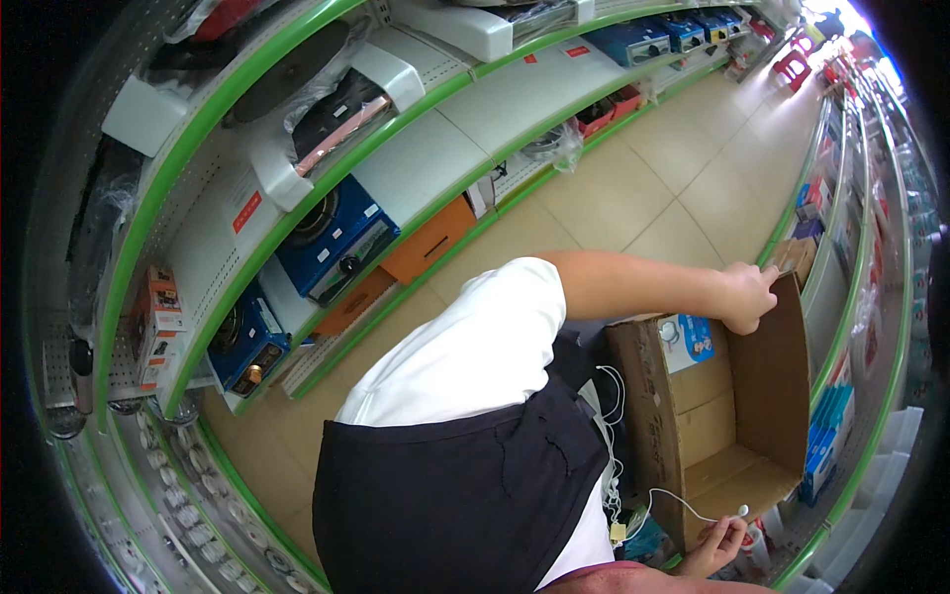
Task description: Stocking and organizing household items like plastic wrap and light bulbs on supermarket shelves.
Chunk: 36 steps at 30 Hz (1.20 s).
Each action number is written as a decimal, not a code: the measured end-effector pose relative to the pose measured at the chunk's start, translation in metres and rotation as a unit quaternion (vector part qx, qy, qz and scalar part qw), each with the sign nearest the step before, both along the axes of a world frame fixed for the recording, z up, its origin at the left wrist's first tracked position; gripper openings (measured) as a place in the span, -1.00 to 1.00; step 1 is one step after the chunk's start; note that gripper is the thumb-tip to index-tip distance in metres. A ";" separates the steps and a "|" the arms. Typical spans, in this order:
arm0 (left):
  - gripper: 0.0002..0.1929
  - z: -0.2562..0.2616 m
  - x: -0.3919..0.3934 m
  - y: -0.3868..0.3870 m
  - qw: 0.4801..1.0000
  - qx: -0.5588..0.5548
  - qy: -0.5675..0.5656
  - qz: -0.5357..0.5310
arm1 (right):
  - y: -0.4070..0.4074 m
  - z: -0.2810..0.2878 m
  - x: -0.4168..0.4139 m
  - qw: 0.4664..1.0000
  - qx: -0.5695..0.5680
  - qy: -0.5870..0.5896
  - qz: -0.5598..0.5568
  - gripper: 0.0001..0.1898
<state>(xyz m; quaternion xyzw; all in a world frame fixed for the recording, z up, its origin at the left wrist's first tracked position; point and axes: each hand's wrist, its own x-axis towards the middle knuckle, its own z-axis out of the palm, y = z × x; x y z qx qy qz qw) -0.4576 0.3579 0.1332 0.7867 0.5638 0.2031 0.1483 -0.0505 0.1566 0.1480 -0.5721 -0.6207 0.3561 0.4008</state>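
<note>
An open cardboard box [708,416] stands in front of me, its inside visible and a blue-and-white printed sheet [686,343] at one inner side. My left hand [746,297] is over the box's far upper rim with bent fingers; whether they grip the cardboard cannot be made out. Near the box's lower corner, my right hand [716,546] pinches a thin white cord [679,501] close to its small rounded end. More white cord hangs in a tangle beside the black apron [460,490], with a small yellowish piece [617,532] on it.
Green-edged shelves curve along both sides of the tiled aisle [646,178]. Blue gas stoves [338,245], orange boxes [429,241] and wrapped pans stand on the left shelving. Blue packages [824,438] sit on the right shelf close to the box. Red stools [793,68] are far down the aisle.
</note>
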 end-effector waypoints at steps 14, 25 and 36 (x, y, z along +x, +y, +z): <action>-0.56 0.006 0.001 0.000 1.000 -0.008 -0.006 -0.011 | -0.003 -0.004 0.006 1.000 0.000 -0.017 -0.015 -0.88; -0.60 -0.001 -0.002 -0.006 0.999 0.024 -0.037 -0.027 | -0.025 0.050 -0.039 0.979 0.136 0.146 -0.048 -0.78; -0.60 0.017 -0.007 -0.017 0.997 0.073 -0.015 -0.006 | -0.065 0.195 -0.097 0.850 0.423 0.205 0.237 -0.76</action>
